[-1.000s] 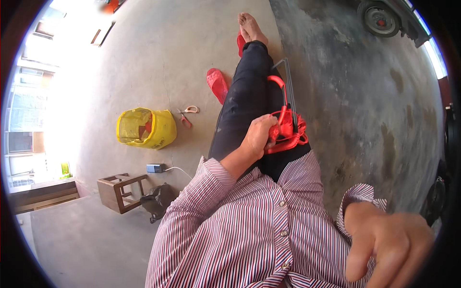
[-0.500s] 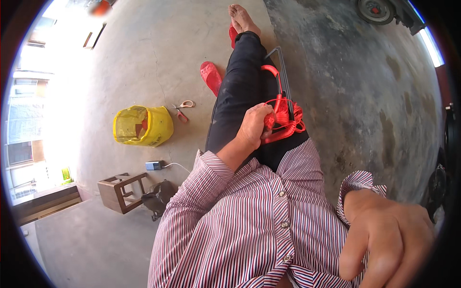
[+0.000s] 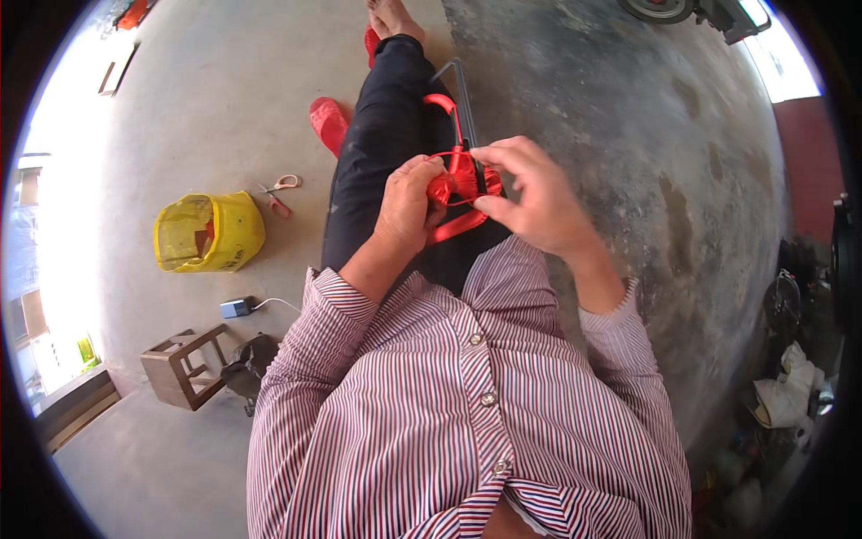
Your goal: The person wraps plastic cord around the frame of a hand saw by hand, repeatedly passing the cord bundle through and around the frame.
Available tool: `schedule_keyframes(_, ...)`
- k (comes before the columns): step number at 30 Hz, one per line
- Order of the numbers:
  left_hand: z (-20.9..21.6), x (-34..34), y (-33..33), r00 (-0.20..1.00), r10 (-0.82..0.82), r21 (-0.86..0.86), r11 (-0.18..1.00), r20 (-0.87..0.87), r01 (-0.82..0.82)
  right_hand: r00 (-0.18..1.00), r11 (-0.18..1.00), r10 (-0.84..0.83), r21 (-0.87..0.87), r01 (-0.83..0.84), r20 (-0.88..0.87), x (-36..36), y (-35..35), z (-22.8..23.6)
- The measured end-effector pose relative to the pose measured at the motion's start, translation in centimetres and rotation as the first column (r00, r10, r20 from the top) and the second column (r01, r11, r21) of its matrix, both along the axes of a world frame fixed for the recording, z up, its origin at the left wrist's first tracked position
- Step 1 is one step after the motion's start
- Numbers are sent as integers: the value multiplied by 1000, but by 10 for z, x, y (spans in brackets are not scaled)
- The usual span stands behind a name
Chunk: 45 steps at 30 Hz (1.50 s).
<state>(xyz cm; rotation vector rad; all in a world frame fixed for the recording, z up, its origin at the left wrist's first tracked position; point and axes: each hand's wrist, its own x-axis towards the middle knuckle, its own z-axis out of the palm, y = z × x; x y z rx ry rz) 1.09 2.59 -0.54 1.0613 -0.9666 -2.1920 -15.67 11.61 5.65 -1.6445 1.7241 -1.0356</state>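
A bundle of red cord (image 3: 458, 185) lies over my thighs, at a red-handled dark metal frame (image 3: 463, 99). My left hand (image 3: 406, 205) is closed on the bundle's left side, its fingers partly hidden by the cord. At the right side is my right hand (image 3: 537, 199), thumb and forefinger spread apart, with both tips at thin red strands; the hand is slightly blurred. A curved red tube (image 3: 460, 226) shows below the bundle. Whether the right fingertips grip a strand cannot be made out.
On the floor to the left are a yellow mesh-topped bag (image 3: 238, 232), scissors (image 3: 280, 191), a small blue-and-white box (image 3: 238, 308) with a white cable, and a wooden stool (image 3: 184, 368). Red slippers (image 3: 329, 124) lie by my legs. A wheel (image 3: 658, 7) stands at the far right.
My right hand has come up from the lower right to the red cord bundle. The left hand keeps its hold on it. The whole view has shifted, moving the scene leftward.
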Motion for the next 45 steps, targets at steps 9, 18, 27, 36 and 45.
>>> schedule_keyframes(9,1,-8,-2,972,-28,111,992,-233,56,951,997,-76,-6,81,298,-10,-9,-43)
schedule_keyframes(18,3,-20,-7,978,-97,230,963,-185,139,533,992,-102,126,-9,840,-38,4,-37)
schedule_keyframes(27,-6,-20,-4,987,-156,220,963,-29,158,-109,981,191,-186,51,976,-100,-3,-6)
schedule_keyframes(36,-1,-31,-10,960,-272,434,874,63,220,634,921,-389,263,288,669,-96,94,31)
schedule_keyframes(45,-6,-22,-7,958,-284,457,858,41,235,233,670,-587,305,677,775,-118,168,-21)
